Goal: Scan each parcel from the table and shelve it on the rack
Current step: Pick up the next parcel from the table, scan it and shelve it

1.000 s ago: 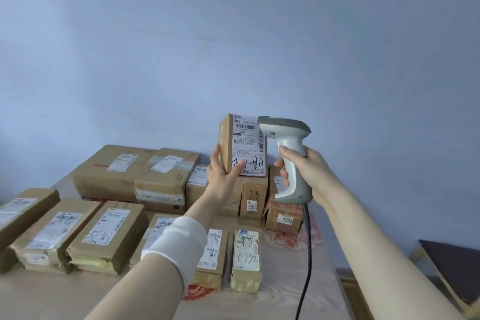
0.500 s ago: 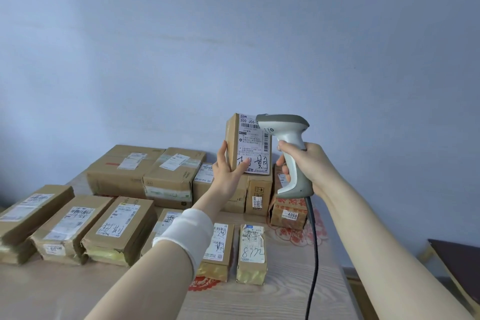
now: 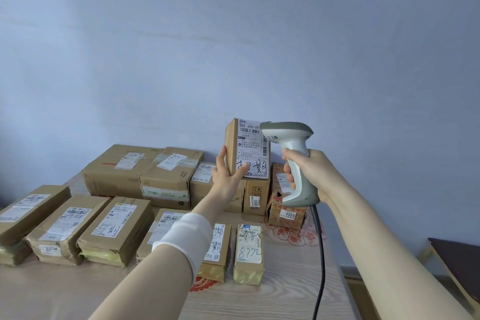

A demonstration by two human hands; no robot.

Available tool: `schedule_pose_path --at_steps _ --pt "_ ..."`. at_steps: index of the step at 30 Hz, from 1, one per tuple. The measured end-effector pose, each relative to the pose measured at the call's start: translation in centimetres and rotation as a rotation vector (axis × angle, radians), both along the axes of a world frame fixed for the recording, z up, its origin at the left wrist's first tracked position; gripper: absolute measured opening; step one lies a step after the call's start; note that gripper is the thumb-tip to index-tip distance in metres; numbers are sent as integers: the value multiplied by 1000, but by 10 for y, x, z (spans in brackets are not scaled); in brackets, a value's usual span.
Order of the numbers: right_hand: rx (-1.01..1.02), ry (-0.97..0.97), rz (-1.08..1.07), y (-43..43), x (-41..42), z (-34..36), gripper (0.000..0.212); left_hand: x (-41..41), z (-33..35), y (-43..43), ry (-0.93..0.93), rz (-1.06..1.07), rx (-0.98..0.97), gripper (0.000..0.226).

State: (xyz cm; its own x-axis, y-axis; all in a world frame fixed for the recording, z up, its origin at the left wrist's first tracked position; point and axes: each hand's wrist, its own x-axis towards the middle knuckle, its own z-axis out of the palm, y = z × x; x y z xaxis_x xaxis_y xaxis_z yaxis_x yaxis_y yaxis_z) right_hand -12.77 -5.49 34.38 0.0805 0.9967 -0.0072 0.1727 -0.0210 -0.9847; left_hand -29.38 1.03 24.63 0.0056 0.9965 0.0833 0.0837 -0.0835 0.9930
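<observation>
The left hand (image 3: 225, 175) fingers (image 3: 222, 157) clamp the lower left edge of the raised parcel (image 3: 231, 143) at frame centre, thumb across its label (image 3: 253, 153). The right hand (image 3: 310, 171) grips the scanner (image 3: 291, 143), its head just beside the label's right edge. Assessment: scan in progress, shelving pending. Many other parcels (image 3: 114, 228) lie on the worktop (image 3: 291, 293); no rack is in view.

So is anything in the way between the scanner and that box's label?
Nothing visible: the scanner in the right hand sits at the right edge of the label on the parcel. The left hand covers only its lower left corner, below the barcodes.
</observation>
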Motion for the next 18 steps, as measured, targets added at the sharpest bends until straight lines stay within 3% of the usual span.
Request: schedule_pose_path --at_steps 11,15,18 --pt "2 4 2 5 9 -3 17 -1 -7 9 2 -9 13 113" --pt "11 9 6 5 10 -4 18 -1 -9 10 -11 2 23 102" --pt "17 3 15 6 10 -7 22 -3 -13 9 -15 8 11 109"
